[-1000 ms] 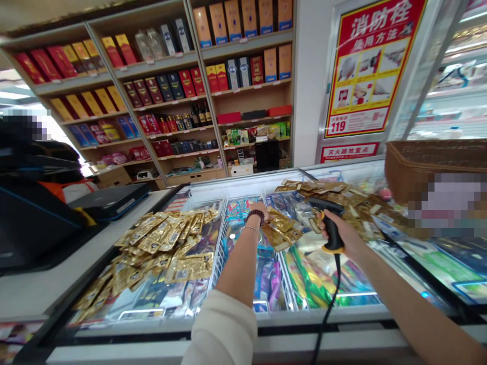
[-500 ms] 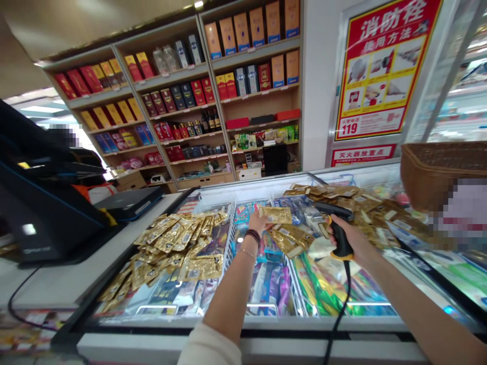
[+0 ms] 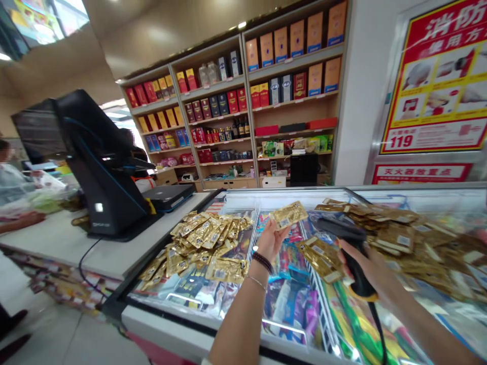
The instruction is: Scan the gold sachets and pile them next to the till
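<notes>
Gold foil sachet (image 3: 288,215) held up in my left hand (image 3: 271,242), above the middle of the chest freezer (image 3: 163,319) and clear of its glass lid (image 3: 243,200); my fingertips (image 3: 275,226) close on its lower edge in a narrow pinch, leaving most of its face uncovered, though how far my thumb bears on it I cannot tell; a beaded bracelet (image 3: 262,262) and a thin bangle (image 3: 257,282) circle this wrist; my right hand (image 3: 375,269) is wrapped firmly around the handle of a black handheld barcode scanner (image 3: 356,266), its head tipped forward and its black cord (image 3: 377,324) dropping past the freezer's front edge; a small cluster of foil sachets (image 3: 321,259) lies just beside this hand; a large heap of foil sachets (image 3: 205,246) lies toward the freezer's left edge, next to the white counter (image 3: 76,243), and another (image 3: 403,235) spreads toward the right end; a light pinch at the sachet's edge and a steady wrap on the handle seem best here, keeping the printed face flat, unobstructed and easy to see.
</notes>
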